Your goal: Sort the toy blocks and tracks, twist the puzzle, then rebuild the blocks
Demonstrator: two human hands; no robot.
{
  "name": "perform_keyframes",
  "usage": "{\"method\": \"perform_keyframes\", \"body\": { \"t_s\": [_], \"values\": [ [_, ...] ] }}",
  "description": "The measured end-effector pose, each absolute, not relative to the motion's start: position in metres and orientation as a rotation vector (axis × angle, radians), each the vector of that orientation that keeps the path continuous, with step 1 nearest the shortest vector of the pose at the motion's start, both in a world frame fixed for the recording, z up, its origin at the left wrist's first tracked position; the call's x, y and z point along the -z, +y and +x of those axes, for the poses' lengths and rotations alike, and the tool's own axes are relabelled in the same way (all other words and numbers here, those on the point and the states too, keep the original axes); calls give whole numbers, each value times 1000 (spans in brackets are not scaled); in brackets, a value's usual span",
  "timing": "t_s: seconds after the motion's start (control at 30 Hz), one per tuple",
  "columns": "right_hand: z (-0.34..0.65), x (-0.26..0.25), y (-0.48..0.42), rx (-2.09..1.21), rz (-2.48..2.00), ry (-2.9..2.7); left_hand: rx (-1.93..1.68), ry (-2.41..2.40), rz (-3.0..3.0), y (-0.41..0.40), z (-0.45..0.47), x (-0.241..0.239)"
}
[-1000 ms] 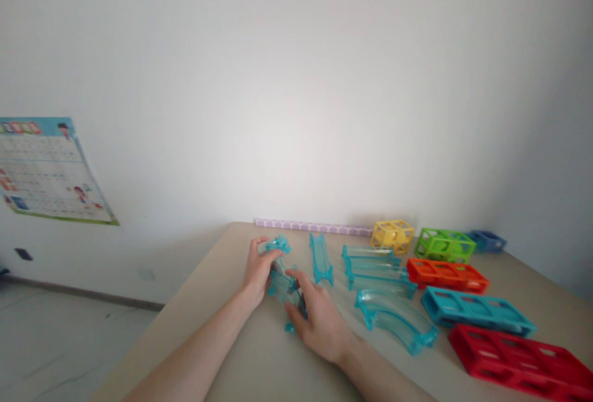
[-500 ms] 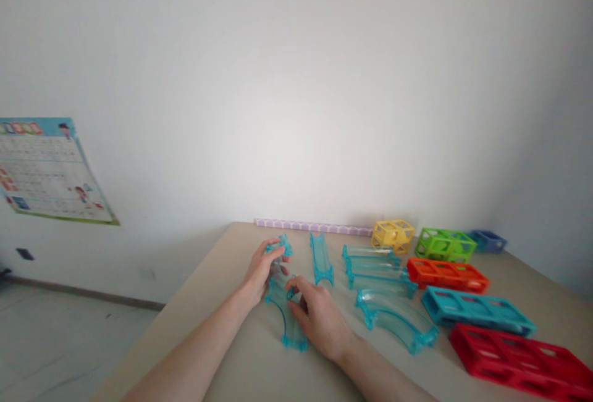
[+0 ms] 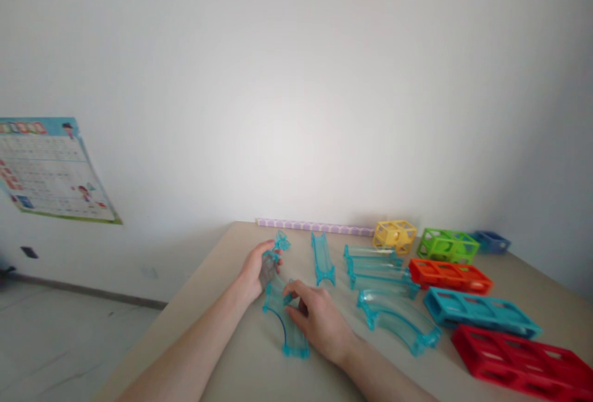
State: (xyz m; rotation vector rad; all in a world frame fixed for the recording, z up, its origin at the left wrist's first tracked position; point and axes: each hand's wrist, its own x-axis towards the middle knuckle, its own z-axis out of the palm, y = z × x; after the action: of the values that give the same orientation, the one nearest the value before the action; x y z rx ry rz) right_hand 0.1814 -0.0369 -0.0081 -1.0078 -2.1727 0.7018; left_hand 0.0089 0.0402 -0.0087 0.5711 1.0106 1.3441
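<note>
A clear teal curved track piece (image 3: 291, 331) lies low over the table in front of me. My right hand (image 3: 317, 315) is closed, thumb and fingers pinching the right edge of its upper part. Farther up, my left hand (image 3: 259, 269) wraps round another clear teal track piece (image 3: 273, 266), whose lower end meets or overlaps the curved one; whether they are joined I cannot tell. Beyond the left fingertips shows a small teal end part (image 3: 281, 241), partly behind the hand. To the right of both hands lies a straight teal track piece (image 3: 323, 260).
Several clear teal tracks (image 3: 377, 266) and another curved track (image 3: 398, 318) lie to the right. Beyond them stand yellow (image 3: 395, 236), green (image 3: 448, 244), orange (image 3: 449, 275), teal (image 3: 482, 311) and red (image 3: 523, 359) open-frame blocks. A purple patterned strip (image 3: 315, 226) runs along the wall.
My left hand has shifted slightly left and tilted, its track turning with it. The curved piece has moved slightly down toward me. My right hand keeps its pinch.
</note>
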Motion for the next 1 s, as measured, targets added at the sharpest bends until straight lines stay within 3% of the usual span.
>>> {"method": "perform_keyframes", "body": {
  "t_s": [0.5, 0.8, 1.0],
  "values": [
    [185, 15, -36, -449, -880, -1917, -1515, 1261, 673, 41, 9, 13],
    [185, 14, -35, -430, -924, -1855, -1440, 1549, 756, 44, 7, 16],
    [186, 13, -34, -413, -938, -1834, -1591, 1578, 900, 35, 8, 5]
  ]
}}
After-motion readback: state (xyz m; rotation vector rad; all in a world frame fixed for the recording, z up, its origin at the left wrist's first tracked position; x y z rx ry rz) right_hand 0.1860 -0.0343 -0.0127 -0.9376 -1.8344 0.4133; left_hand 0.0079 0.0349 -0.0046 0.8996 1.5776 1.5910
